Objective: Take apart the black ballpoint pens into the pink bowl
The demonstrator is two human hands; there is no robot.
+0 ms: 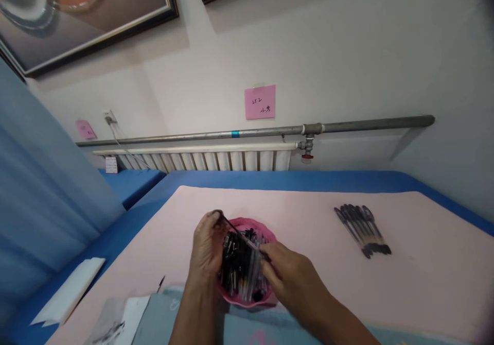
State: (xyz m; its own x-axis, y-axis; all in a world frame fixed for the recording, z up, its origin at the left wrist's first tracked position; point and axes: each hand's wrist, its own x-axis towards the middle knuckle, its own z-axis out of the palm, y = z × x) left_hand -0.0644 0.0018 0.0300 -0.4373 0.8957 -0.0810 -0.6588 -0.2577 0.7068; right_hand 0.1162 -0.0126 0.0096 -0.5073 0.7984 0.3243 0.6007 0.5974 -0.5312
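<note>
Above a pink scalloped basket (266, 226), my left hand (208, 242) is closed on the upper dark end of a slim pen (240, 234). My right hand (289, 273) pinches the pen's lower end, so it slants between both hands. Whether the pen is whole or only a part is too small to tell. Inside the basket lie many pen parts (241, 262): black pieces, with clear tubes toward the right side. To the right, several dark pens (360, 229) lie side by side in a fanned row on the pink sheet (309, 216).
The pink sheet covers a blue bed (293, 179). At lower left are white folded paper (69, 288), a clear bag (108, 319) and a small black pen-like piece (161, 283). A blue curtain (46, 190) hangs left; a radiator (216, 159) and pipe (347, 127) run behind.
</note>
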